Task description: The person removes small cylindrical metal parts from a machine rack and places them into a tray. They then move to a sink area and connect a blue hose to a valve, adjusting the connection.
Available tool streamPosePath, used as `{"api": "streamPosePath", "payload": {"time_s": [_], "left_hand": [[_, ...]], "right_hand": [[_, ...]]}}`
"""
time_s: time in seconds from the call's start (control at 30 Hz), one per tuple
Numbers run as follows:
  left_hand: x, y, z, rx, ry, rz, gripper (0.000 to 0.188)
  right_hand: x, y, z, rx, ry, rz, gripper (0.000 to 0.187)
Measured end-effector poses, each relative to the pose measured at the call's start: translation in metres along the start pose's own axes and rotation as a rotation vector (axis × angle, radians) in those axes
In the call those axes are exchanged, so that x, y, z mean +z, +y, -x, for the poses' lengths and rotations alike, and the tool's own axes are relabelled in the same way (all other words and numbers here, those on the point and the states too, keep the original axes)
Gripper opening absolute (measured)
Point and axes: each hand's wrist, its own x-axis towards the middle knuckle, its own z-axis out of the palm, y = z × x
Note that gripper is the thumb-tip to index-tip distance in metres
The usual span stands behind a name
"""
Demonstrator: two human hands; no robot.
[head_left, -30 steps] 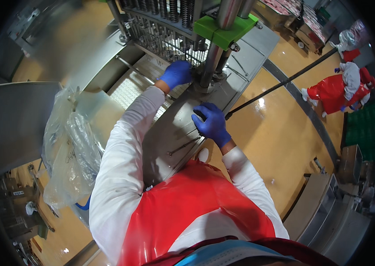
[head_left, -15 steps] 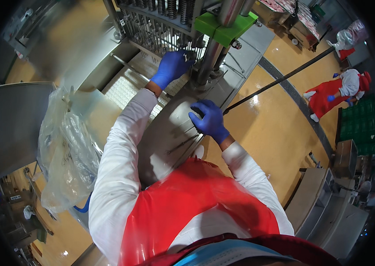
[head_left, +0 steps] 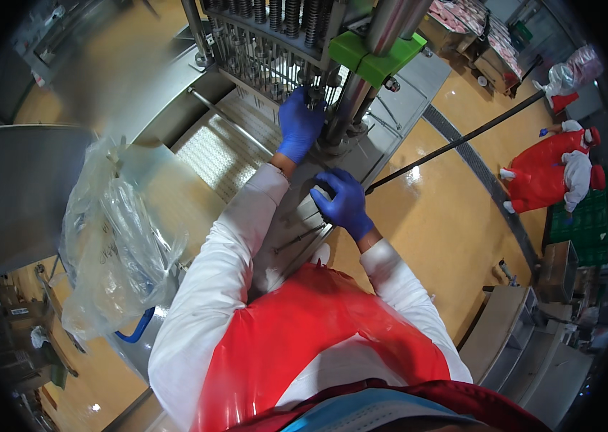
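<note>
My left hand [head_left: 300, 128], in a blue glove, reaches up among the thin upright metal rods [head_left: 264, 75] of a machine with rows of coil springs [head_left: 293, 18]. Its fingers close at a metal fitting there; what they grip is hidden. On the steel ledge of the machine rests my right hand [head_left: 347, 205], gloved in blue too. The fingers and thumb curl around something dark that I cannot make out. Beside it, thin metal needles [head_left: 300, 237] lie on the ledge. A green block [head_left: 377, 59] clamps the thick steel column [head_left: 347, 108] beyond my hands.
A white perforated belt [head_left: 221, 147] runs under a steel bar [head_left: 228, 122] on the left. Clear plastic bags [head_left: 113, 252] hang nearer. Two people in red aprons [head_left: 538, 191] stand at the right, near green crates [head_left: 581, 234]. A dark pole [head_left: 462, 140] slants over the floor.
My left hand has shifted slightly right and down in the picture, still at the rods. The right hand stays on the ledge. A second person now shows at the right.
</note>
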Motion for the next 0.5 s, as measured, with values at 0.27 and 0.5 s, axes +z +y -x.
{"api": "streamPosePath", "payload": {"time_s": [0.27,0.5], "left_hand": [[-0.010,-0.005,-0.010,0.056,-0.044,-0.026,0.041],[-0.019,0.011,-0.023,0.017,-0.024,-0.058,0.052]], "right_hand": [[-0.002,0.001,0.000,0.047,-0.068,-0.038,0.030],[-0.003,0.002,0.000,-0.001,-0.024,-0.007,0.031]]}}
